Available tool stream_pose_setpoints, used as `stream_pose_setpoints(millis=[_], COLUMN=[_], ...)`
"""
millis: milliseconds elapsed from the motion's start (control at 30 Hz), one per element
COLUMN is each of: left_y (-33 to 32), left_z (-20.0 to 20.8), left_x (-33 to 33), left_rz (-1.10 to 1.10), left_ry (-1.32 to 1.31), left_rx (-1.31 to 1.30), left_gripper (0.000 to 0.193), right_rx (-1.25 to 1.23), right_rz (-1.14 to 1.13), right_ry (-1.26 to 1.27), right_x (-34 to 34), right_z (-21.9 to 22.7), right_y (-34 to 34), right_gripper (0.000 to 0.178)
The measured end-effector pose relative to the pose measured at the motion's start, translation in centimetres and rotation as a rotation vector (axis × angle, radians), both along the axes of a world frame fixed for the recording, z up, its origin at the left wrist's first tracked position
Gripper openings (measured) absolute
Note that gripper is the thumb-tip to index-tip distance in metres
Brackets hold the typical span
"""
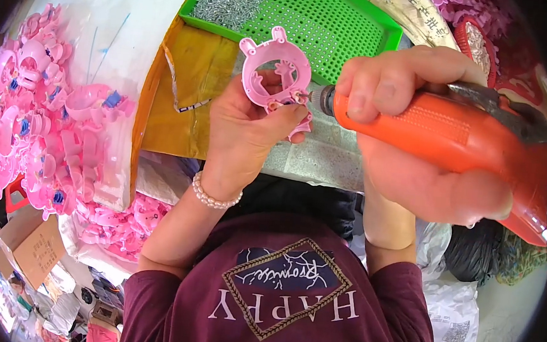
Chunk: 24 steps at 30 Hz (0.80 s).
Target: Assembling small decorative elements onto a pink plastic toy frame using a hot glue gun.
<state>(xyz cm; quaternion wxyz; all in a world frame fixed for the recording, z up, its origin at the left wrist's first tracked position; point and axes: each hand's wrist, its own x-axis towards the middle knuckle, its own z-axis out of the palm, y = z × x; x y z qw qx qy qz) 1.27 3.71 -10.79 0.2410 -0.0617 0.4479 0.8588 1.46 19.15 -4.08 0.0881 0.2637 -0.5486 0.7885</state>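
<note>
At far left, an open cardboard box [33, 248] stands below table level in a cluttered room. Above it, a pile of pink parts [30, 113], some with blue inserts, covers the left side of the white tabletop [105, 29]. An amber sheet [184, 122] adjoins that surface. The left hand [242, 120], a beaded bracelet [213, 198] at its wrist, grips a pink ring-shaped housing [302, 73] over the work area. Behind the housing sits a perforated green tray [324, 20], loose screws [229, 0] heaped at its left end. A grey speckled surface [326, 156] lies below. The right hand [414, 176] is wrapped around an orange power driver [444, 130], its tip at the housing's lower right. At far right, I see black and white bags [469, 251] below table level.
</note>
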Motion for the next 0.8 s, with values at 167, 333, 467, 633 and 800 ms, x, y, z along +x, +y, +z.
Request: stream_pose_setpoints(millis=[167,333,467,633,800], left_y=[0.2,0.3,0.3,0.3,0.3], left_z=[0.1,0.0,-0.3,-0.1,-0.2], left_x=[0.2,0.4,0.6,0.5,0.4], left_rz=[0.047,0.086,0.106,0.064,0.037], left_ry=[0.015,0.031,0.025,0.025,0.007], left_rx=[-0.015,-0.017,-0.021,-0.036,-0.05], left_gripper=[0.032,0.031,0.03,0.031,0.034], right_rx=[0.038,0.194,0.316,0.07,-0.208], right_rz=[-0.061,-0.204,-0.319,0.02,-0.175], right_ry=[-0.043,-0.25,-0.411,0.088,-0.008], right_x=[0.1,1.2,2.1,0.0,-0.6], right_z=[-0.2,0.8,1.6,0.4,-0.8], right_y=[-0.4,-1.1,-1.5,0.4,1.3], right_gripper=[0.091,0.091,0.09,0.086,0.073])
